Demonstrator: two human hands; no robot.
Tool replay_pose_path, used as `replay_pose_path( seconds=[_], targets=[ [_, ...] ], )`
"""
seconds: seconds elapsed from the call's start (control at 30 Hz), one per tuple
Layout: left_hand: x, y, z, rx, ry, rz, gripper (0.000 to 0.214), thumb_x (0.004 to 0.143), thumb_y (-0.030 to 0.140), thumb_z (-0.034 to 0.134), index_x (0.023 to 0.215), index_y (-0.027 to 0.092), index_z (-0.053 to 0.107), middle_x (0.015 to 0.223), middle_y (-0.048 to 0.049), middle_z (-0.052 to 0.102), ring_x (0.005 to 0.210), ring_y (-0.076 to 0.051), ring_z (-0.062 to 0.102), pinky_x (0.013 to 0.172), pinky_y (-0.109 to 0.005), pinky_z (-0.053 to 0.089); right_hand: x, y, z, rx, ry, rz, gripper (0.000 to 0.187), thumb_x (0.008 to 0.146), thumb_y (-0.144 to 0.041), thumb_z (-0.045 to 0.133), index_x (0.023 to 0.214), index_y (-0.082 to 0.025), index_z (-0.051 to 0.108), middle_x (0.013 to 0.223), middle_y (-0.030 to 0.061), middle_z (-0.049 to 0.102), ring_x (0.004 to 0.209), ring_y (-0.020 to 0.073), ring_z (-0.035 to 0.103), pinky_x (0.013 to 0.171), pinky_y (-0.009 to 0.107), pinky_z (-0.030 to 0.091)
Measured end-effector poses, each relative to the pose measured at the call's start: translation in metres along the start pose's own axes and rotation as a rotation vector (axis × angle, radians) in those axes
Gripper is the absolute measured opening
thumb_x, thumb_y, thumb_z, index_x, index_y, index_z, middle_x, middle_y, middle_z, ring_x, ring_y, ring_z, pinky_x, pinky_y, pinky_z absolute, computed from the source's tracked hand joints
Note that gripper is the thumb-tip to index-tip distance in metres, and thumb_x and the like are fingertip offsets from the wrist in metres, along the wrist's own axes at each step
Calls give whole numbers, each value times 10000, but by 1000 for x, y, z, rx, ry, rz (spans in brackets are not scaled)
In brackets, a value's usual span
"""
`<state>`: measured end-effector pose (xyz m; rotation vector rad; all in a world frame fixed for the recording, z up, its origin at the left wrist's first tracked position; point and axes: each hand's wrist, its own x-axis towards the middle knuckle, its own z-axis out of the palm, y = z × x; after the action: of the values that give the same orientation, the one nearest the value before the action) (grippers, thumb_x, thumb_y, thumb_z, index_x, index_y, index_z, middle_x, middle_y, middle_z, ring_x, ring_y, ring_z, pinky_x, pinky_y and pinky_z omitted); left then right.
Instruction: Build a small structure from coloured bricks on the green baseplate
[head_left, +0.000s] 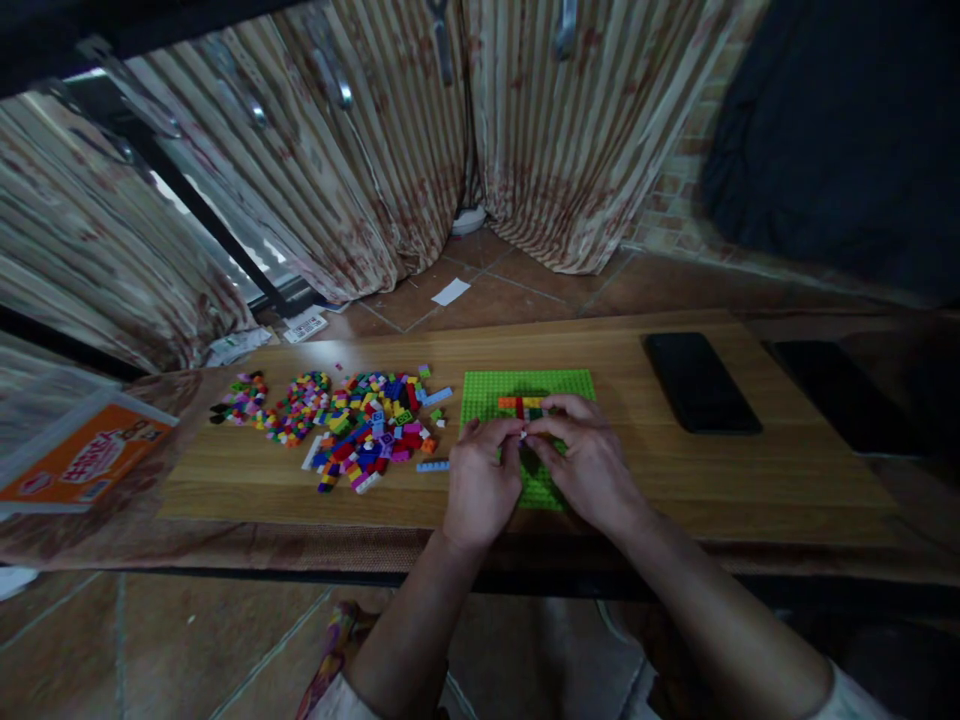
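A green studded baseplate lies on the wooden board, with both hands over its middle. A row of orange, red and yellow bricks is on the plate, partly covered by my fingers. My left hand is closed, thumb and forefinger pinched at a small white brick. From the other side my right hand pinches at the same white brick, its fingertips almost touching the left ones. What else lies under the hands is hidden. A light blue brick rests just left of my left hand.
Loose coloured bricks spread in piles on the left of the wooden board. A black phone-like slab lies to the right, with another dark slab beyond it. A clear box with an orange label stands far left.
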<state>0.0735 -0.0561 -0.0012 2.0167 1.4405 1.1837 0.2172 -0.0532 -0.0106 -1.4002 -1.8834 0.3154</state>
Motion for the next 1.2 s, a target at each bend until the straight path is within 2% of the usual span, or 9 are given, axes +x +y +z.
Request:
replay_pose_path(
  seconds=[0.27, 0.43, 0.6, 0.83, 1.2],
  targets=[
    [-5, 3, -4, 12, 30, -46, 203, 863, 63, 541, 928, 198, 678, 899, -22, 737, 848, -163, 686, 925, -352, 514, 1, 1, 0, -56, -29, -81, 135, 870, -210, 549, 843, -205, 682, 1094, 99, 602, 1040, 258, 569, 902, 446, 497],
    [-12, 1, -2, 45, -9, -7, 246, 870, 57, 512, 1014, 202, 649, 969, -35, 732, 920, -176, 676, 949, -369, 509, 2, 1, -1, -70, -51, -110, 146, 876, -202, 530, 858, -223, 673, 1097, 85, 596, 1031, 250, 573, 907, 444, 499],
    [-15, -1, 0, 77, -29, -6, 287, 868, 65, 509, 1098, 196, 619, 1010, -49, 723, 955, -193, 667, 949, -381, 517, 2, -1, -2, -83, -67, -84, 148, 882, -208, 530, 870, -207, 678, 1125, 97, 588, 1041, 252, 571, 917, 440, 499],
    [-14, -1, 0, 45, -23, -21, 263, 865, 70, 511, 1077, 184, 616, 1009, -50, 716, 950, -189, 668, 909, -351, 536, 3, 2, -1, -13, -76, -36, 127, 878, -235, 558, 881, -219, 683, 1134, 87, 588, 1065, 250, 577, 931, 450, 490],
    [-12, -1, -4, -8, 3, -82, 263, 864, 62, 498, 1052, 199, 621, 979, -38, 722, 921, -182, 674, 888, -331, 535, 5, 2, 0, -39, -79, -82, 154, 896, -261, 525, 848, -220, 665, 1112, 95, 606, 1056, 260, 577, 910, 461, 491]
  ],
)
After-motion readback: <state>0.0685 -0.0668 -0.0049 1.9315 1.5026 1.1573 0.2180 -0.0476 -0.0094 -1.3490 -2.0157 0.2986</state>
